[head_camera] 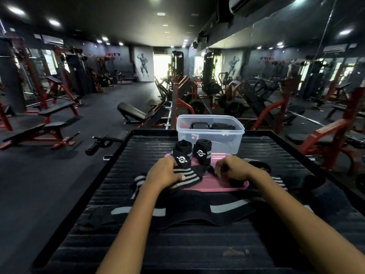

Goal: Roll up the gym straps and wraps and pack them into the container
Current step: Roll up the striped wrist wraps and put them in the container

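Note:
A clear plastic container [210,135] stands at the far side of the black ribbed platform, with dark rolled items inside. In front of it a pink lid [225,185] lies flat. Two rolled black wraps [202,152] with white logos stand on the lid's far end. My left hand [165,172] presses flat on a black wrap with grey stripes [187,175], its fingers touching the left roll [181,155]. My right hand [233,169] has its fingers curled over a dark strap on the lid. A long black striped wrap [227,209] lies unrolled across the platform under my forearms.
The black ribbed platform [177,244] has a raised rim. More dark straps [260,165] lie to the right of the lid. Gym benches, red machine frames and a mirrored wall surround the platform; the dark floor drops away on the left.

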Demonstrator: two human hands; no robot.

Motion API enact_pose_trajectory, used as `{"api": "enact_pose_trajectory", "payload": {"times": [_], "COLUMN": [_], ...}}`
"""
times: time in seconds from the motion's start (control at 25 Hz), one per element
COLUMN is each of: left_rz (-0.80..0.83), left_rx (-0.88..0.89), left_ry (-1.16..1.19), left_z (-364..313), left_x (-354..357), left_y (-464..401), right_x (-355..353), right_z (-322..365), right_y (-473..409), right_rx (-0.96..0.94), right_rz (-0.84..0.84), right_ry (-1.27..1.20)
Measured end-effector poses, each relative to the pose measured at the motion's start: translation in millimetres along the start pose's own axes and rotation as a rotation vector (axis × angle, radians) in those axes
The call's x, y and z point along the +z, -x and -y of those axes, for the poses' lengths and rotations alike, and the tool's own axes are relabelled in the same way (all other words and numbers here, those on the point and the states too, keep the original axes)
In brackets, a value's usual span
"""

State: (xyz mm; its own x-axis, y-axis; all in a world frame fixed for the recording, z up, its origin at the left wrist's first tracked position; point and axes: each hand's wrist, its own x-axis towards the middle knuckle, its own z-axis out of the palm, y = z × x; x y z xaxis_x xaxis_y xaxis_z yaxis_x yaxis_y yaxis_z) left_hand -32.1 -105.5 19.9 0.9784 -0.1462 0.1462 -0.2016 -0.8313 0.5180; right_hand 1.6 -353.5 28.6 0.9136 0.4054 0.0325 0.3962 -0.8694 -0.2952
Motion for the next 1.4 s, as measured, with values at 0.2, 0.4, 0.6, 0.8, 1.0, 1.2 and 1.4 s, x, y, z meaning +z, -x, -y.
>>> {"api": "enact_pose_trajectory", "payload": {"times": [0.2, 0.4, 0.6, 0.8, 1.0, 1.2, 1.4], "left_rz": [0.109, 0.064, -0.058, 0.110, 0.467, 0.561, 0.461], "left_rx": [0.224, 0.384, 0.431, 0.318, 0.131, 0.098, 0.161], "left_ry": [0.243, 0.380, 0.612, 0.511, 0.308, 0.227, 0.040], "left_z": [-17, -35, -73, -87, -35, -2, -1], "left_x": [-12, -13, -26, -31, -23, -5, -14], "left_y": [11, 11, 1, -7, -6, -5, 6], "right_x": [5, -2, -16, -44, -47, -35, -22], "right_z": [11, 29, 34, 24, -11, -42, -62], "right_y": [20, 38, 57, 56, 50, 45, 37], "right_rx": [0.102, 0.228, 0.007, 0.043, 0.259, 0.466, 0.629], "right_rz": [-0.041, -0.041, -0.070, -0.494, -0.813, -0.941, -0.943], "right_ry": [-0.486, -1.061, -1.568, -1.414, -1.317, -1.222, -1.044]}}
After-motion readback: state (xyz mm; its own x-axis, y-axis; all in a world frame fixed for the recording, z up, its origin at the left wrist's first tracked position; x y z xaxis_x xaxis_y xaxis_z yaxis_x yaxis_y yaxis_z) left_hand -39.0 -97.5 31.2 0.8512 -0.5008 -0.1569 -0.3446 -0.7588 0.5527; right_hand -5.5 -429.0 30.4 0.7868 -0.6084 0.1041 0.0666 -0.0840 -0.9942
